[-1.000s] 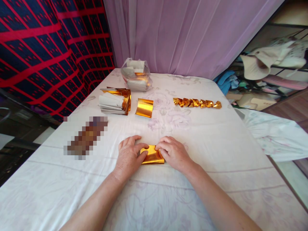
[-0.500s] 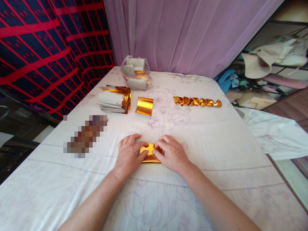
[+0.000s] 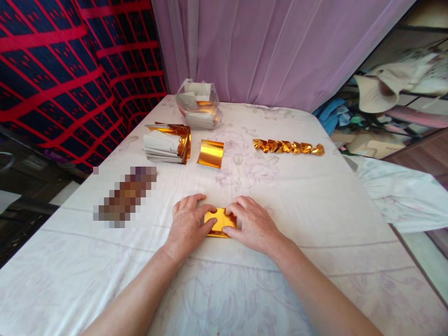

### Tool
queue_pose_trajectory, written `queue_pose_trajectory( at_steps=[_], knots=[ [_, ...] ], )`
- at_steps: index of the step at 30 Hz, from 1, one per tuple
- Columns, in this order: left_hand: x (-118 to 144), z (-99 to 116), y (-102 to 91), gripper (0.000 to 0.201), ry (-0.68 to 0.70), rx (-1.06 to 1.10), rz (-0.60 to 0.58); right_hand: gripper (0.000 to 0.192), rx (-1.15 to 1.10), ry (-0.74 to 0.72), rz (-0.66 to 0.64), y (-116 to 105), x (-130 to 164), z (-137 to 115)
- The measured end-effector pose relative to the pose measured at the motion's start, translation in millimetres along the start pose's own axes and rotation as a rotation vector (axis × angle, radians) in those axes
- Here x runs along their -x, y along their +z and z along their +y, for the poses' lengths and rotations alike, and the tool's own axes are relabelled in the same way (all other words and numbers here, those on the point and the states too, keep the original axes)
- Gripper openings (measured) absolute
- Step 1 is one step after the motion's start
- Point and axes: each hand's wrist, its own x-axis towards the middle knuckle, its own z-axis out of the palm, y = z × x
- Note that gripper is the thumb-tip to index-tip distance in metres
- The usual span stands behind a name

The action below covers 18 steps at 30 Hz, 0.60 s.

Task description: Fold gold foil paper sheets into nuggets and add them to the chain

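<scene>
White floral cloth covers the counter (image 3: 315, 224), where the left hand (image 3: 187, 223) and right hand (image 3: 254, 223) press flat, fingers together, on a small folded gold foil sheet (image 3: 219, 220), hiding its ends. Beyond lie a blurred-out patch (image 3: 124, 196), a curved gold foil rectangle (image 3: 210, 153), a stack of white-backed gold sheets (image 3: 167, 143), a twisted gold foil chain (image 3: 287, 147) and a clear plastic bag of sheets (image 3: 198, 103).

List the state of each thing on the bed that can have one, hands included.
gold sheet: flat, pressed by both hands
left hand: palm down on the sheet
right hand: palm down on the sheet
spare gold sheet: curled, loose
paper stack: piled
folded gold pieces: lined in a row
plastic bag: open
</scene>
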Motion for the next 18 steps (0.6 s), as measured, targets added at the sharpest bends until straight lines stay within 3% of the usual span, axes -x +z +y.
queue_pose_trajectory(
  at_steps=[18],
  knots=[
    [-1,-1,-2.0,0.027,0.011,-0.004,-0.028,0.037,-0.055,-0.099,-0.112,-15,4,8]
  ],
)
